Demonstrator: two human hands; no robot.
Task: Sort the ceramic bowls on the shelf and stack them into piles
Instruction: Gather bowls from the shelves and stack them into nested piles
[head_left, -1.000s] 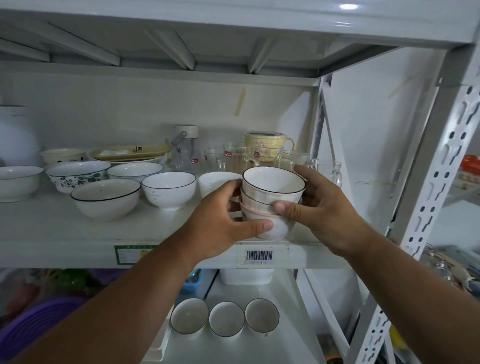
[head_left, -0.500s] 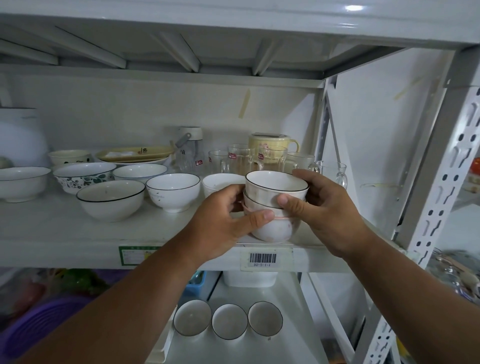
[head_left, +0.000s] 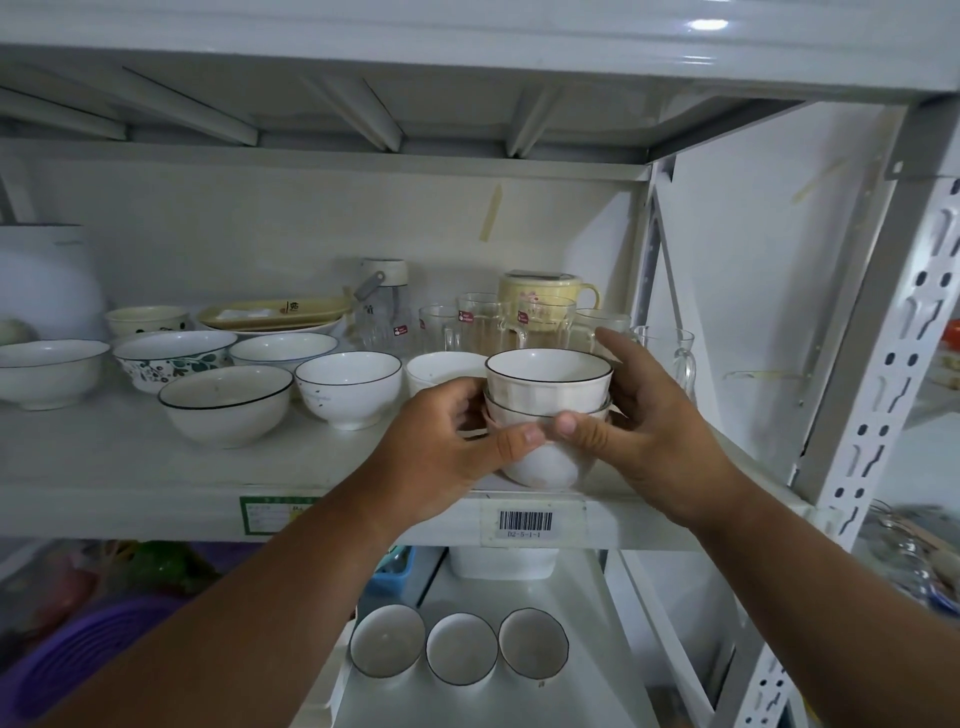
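A stack of white bowls (head_left: 549, 384) with dark rims stands near the front edge of the shelf (head_left: 130, 467), right of centre. My left hand (head_left: 447, 452) grips its left side and my right hand (head_left: 639, 431) grips its right side, thumbs meeting at the front. Just behind the stack sits another white bowl (head_left: 441, 366), partly hidden. To the left stand a small dark-rimmed bowl (head_left: 349, 387), a wide dark-rimmed bowl (head_left: 226, 402), a leaf-patterned bowl (head_left: 174, 358) and a plain white bowl (head_left: 47, 371).
Glass mugs (head_left: 483, 327), a yellow lidded cup (head_left: 540, 296) and a small bottle (head_left: 382, 306) line the back of the shelf. A grey upright post (head_left: 883, 364) rises at the right. Three small bowls (head_left: 460, 647) sit on the lower shelf.
The view has shifted slightly. Both hands stay clasped around the stack, which sits a little lower toward the shelf surface.
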